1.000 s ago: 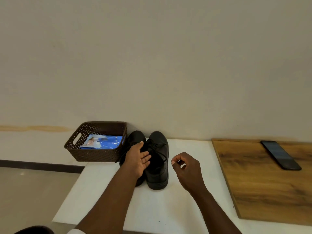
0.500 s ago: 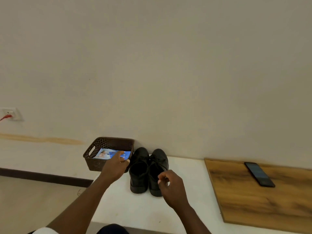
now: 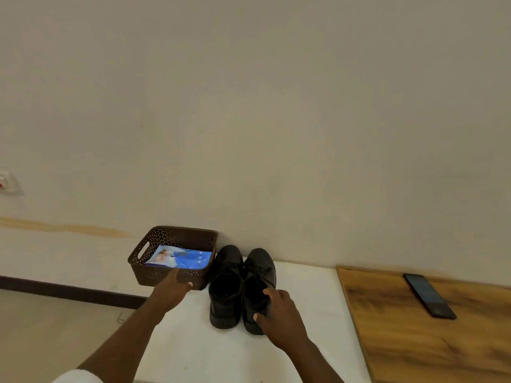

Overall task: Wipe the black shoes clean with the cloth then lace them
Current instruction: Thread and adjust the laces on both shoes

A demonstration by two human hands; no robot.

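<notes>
R hand (image 3: 279, 316) grips the heel/collar of the right-side black shoe (image 3: 258, 283), thumb on the near side, fingers curled over the rim. L hand (image 3: 170, 290) reaches fwd to the basket (image 3: 143, 268) front wall at 10 o'clock of the shoes, fingers extended, holding nothing. 2 black shoes side by side, touching, toes to wall, 2nd shoe (image 3: 225, 286) just left. 1 brown basket w/ 1 blue packet (image 3: 179, 257) inside. 1 phone (image 3: 428, 295) on wood board (image 3: 414, 341) at 3 o'clock. All on white table (image 3: 193, 349). Cloth not seen.

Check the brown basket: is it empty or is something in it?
Not empty. A blue printed packet lies flat inside the brown basket; what the packet holds cannot be told. The left hand reaches toward the basket's near wall.
</notes>
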